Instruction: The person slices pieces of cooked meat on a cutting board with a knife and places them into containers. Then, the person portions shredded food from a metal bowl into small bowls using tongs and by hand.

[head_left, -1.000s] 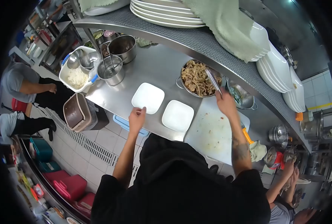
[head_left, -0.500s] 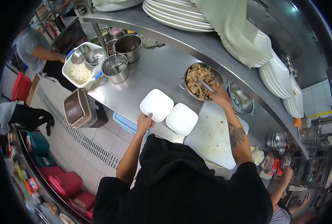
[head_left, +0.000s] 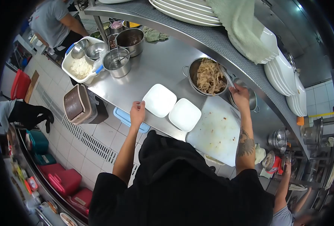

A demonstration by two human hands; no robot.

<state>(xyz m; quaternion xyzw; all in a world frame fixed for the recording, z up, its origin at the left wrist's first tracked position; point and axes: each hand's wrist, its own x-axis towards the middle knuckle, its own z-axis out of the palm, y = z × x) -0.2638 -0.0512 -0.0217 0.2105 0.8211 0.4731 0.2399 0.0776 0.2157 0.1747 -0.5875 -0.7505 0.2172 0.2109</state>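
My right hand [head_left: 239, 94] grips metal tongs [head_left: 228, 77], their far end among cooked brown strips [head_left: 209, 77], perhaps meat or mushroom. The strips are bunched toward the right side of a two-handled metal pot [head_left: 191, 71]. My left hand [head_left: 137, 110] is at the left edge of a white square plate [head_left: 159, 100], fingers curled together; whether it touches the rim I cannot tell. A second white square plate [head_left: 185, 115] lies against the first, nearer the cutting board.
A stained white cutting board [head_left: 214, 126] lies below the pot. Another metal pot [head_left: 252, 101] stands behind my right hand. Overhead runs a shelf [head_left: 197, 39] with stacked plates and a cloth. Pots and a white tub [head_left: 67, 69] occupy the left end. Other people work nearby.
My right hand has moved right and toward the pot's outer side with the tongs, and the strips are heaped rightward. My left hand has drawn back from the plate's lower edge to its left side.
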